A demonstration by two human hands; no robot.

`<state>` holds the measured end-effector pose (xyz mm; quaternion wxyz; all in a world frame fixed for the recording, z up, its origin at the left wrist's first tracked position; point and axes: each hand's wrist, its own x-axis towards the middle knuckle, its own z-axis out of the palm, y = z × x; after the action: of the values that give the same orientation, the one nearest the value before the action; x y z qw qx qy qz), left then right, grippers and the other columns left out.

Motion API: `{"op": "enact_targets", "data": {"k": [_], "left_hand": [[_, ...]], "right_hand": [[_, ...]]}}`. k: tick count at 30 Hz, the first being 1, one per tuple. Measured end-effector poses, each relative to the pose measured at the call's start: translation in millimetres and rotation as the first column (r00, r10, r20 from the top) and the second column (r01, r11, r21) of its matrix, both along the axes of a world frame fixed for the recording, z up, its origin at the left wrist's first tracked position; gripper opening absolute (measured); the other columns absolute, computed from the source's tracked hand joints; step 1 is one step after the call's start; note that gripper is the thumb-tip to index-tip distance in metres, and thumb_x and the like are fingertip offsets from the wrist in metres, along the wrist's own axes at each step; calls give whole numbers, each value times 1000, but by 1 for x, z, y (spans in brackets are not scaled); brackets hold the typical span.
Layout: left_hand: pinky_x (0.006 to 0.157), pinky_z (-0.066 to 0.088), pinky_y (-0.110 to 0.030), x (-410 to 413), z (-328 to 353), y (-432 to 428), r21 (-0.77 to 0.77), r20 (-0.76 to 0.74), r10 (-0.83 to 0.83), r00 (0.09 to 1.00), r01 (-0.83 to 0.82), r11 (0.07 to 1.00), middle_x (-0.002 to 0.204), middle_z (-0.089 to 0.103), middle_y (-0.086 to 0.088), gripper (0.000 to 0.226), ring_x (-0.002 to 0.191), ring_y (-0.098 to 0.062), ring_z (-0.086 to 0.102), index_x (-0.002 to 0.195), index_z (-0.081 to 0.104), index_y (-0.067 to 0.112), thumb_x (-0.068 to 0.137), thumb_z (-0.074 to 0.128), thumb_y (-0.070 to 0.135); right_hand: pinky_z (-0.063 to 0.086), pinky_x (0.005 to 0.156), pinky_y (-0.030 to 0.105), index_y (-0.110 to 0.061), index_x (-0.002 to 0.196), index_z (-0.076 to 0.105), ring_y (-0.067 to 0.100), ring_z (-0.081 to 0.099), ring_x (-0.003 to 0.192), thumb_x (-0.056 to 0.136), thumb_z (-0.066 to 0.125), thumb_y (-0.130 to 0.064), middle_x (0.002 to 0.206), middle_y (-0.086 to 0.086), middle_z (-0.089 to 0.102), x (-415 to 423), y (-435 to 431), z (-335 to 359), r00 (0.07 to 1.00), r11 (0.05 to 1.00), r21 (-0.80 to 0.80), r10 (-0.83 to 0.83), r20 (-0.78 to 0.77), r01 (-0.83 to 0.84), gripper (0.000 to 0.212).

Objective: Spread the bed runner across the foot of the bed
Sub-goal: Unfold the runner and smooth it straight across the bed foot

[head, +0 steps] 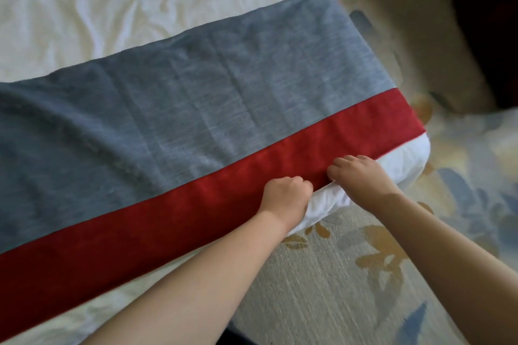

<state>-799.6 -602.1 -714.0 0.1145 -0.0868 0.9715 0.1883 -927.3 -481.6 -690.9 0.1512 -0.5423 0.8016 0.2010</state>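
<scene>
1. A bed runner lies flat on the bed, crossing it from the left edge of view to the bed's right side.
2. The left grip and right grip hold the runner's near edge side by side, close to the bed's near right corner.
3. A rug covers the floor right of the bed, under both forearms.
4. A piece of furniture stands at far right, beyond the rug.

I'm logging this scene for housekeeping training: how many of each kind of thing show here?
bed runner: 1
bed: 1
hands: 2, left hand and right hand
carpet: 1
Total: 5
</scene>
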Motion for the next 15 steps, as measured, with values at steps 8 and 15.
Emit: {"op": "enact_targets", "data": {"k": [8,15], "left_hand": [[53,29,-29,-7,-9,12,26,39,36,999,-37,999,82,62,-5,12,77,-27,61,73,47,17,79,52,8],[52,31,-28,-32,-7,32,-54,-17,158,987,-159,986,79,62,2,6,73,-23,63,78,56,19,81,53,24]], "right_hand": [[45,79,28,-20,97,60,17,58,90,85,52,-4,96,-5,62,-14,14,-12,993,994,-112,27,115,-14,22],[47,53,31,-16,75,64,23,58,65,64,69,3,71,1,59,-51,31,-5,990,957,-269,129,52,-110,23]]}}
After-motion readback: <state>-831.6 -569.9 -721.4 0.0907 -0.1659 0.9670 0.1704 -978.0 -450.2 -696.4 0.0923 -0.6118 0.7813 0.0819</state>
